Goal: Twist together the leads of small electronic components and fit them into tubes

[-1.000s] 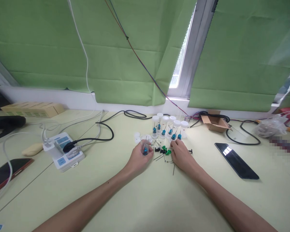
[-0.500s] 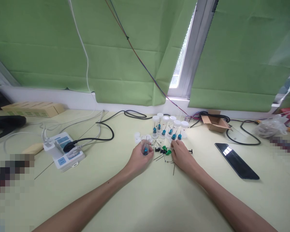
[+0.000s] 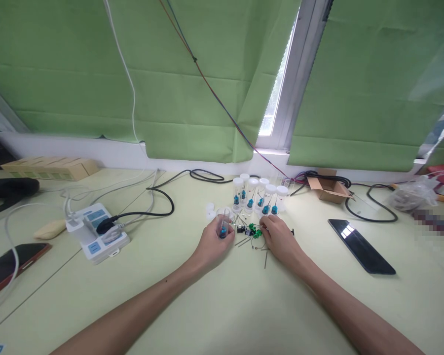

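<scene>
A clear open-topped plastic vial with a blue piece and thin metal pins inside is wrapped in the fingers of my left hand. My right hand has its fingers pinched together over the right side of a small pile; what lies between the fingertips is hidden. In that pile are green parts, black parts and loose thin metal rods. Just behind it stand several white-capped clear vials, each with a blue-ended piece inside. Loose white caps lie left of them.
A white power strip with plugs and cables lies at the left, near a dark phone. To the right are another dark phone and an open cardboard box. A black cable runs along the back.
Both hands keep almost the same places, the left still round the vial and the right still at the pile. The view has shifted very slightly.
</scene>
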Action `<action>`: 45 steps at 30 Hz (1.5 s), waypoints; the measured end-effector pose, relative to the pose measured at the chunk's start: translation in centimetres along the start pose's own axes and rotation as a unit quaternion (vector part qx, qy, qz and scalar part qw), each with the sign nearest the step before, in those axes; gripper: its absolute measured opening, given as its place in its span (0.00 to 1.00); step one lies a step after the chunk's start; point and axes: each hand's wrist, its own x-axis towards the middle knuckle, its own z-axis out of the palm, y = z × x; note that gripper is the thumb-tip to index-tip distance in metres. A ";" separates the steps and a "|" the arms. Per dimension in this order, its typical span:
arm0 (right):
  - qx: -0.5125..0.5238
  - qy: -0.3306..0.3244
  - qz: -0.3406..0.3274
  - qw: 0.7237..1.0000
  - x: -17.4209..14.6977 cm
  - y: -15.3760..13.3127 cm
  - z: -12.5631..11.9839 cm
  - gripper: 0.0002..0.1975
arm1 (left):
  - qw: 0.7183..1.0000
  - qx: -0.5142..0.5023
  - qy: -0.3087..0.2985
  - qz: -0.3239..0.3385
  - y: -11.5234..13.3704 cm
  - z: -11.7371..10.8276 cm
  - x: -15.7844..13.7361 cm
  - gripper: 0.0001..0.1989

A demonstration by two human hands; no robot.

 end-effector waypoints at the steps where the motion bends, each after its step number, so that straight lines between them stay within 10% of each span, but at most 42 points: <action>1: 0.007 0.007 -0.002 1.000 0.0 0.0 0.0 0.09 | 1.000 0.004 0.003 0.002 0.0 0.0 0.0 0.11; 26: 0.171 0.321 -0.169 0.916 -1.2 -2.6 -1.5 0.11 | 0.962 0.248 -0.014 0.115 0.2 -1.0 -0.2 0.06; 45: 0.206 0.284 -0.198 0.915 -1.6 -3.1 -1.0 0.13 | 0.945 0.278 -0.068 0.160 0.1 -0.7 -0.6 0.11</action>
